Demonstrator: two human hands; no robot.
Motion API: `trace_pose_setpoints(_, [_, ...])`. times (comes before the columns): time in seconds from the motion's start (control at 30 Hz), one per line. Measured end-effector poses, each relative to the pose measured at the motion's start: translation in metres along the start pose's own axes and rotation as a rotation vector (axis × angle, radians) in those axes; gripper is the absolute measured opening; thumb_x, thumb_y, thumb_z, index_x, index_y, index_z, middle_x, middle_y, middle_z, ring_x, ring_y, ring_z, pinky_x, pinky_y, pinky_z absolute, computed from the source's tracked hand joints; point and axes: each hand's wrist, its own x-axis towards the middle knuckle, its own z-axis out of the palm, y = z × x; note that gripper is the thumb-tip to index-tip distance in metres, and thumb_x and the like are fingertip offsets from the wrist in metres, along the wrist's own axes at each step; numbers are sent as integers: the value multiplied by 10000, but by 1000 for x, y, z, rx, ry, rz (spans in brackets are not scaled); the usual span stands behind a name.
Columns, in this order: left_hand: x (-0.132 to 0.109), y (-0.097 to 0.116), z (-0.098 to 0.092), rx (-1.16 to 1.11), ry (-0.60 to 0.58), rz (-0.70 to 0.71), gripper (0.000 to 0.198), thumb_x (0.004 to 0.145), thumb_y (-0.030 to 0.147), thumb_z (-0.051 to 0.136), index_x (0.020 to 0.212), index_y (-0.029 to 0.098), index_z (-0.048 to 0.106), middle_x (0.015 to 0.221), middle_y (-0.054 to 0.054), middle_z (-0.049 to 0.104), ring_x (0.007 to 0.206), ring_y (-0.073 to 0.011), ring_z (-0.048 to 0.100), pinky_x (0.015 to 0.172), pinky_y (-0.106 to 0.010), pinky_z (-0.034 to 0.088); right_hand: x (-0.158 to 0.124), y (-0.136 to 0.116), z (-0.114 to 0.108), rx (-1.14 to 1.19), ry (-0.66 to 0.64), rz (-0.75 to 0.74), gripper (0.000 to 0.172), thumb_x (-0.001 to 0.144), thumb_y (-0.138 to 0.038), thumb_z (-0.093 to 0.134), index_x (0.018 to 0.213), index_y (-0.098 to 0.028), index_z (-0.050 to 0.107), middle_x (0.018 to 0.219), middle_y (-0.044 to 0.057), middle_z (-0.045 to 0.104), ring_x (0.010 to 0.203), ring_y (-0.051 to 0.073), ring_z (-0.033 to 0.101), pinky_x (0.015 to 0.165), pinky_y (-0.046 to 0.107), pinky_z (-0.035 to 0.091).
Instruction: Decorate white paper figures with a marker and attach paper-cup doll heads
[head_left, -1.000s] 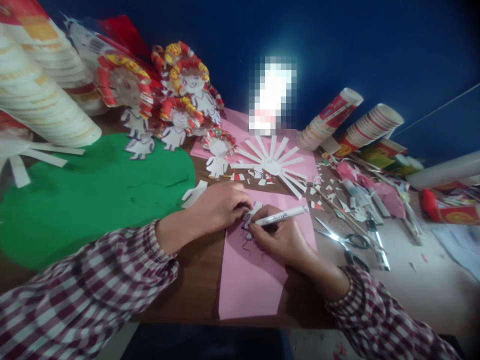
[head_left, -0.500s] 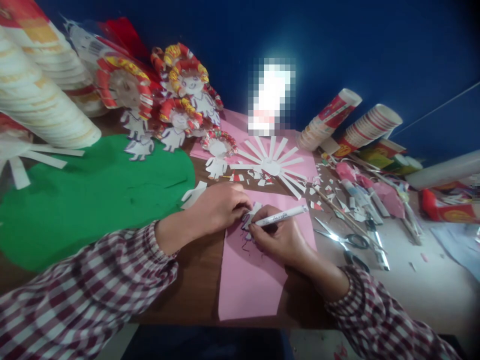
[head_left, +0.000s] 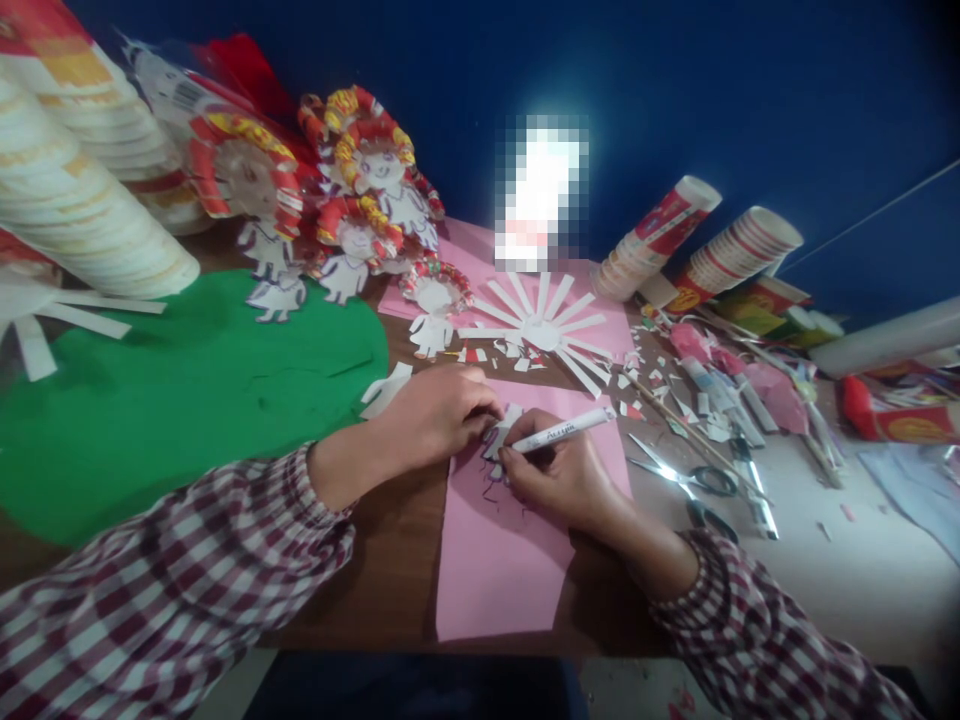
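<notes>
My right hand [head_left: 570,480] grips a white acrylic marker [head_left: 566,430], its tip down at a small white paper cutout [head_left: 495,440] edged in dark purple. The cutout lies on a pink sheet [head_left: 499,580] that carries dark pen strokes just below it. Curled fingers of my left hand [head_left: 439,410] hold the cutout at its upper left; their tips are partly hidden. Another white paper piece [head_left: 386,390] lies beside my left wrist. Beyond my hands is a fringed white paper cup [head_left: 540,335], its strips spread out flat.
Scissors [head_left: 686,478] and a wooden stick [head_left: 675,415] lie right of the pink sheet, near paper scraps. Paper figures with red-yellow rings [head_left: 352,235] stand at the back left by green paper [head_left: 187,400]. Stacked cups [head_left: 97,190] lean at far left; more cups [head_left: 739,250] stand right.
Both hands stay at the cutout, and the marker shifts very slightly along its edge. The rest of the table looks the same apart from a slight camera shift.
</notes>
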Motion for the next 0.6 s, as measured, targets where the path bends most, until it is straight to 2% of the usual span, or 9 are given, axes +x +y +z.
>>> trace_pose_setpoints(0.6, [0, -3, 3, 3, 28, 22, 158, 813, 137, 604, 887, 197, 731, 802, -27, 636, 798, -174, 581, 698, -283, 419, -1, -2, 0, -24, 14, 30, 92, 740, -137, 584, 733, -198, 515, 536, -50, 544, 431, 81, 492, 403, 185, 371])
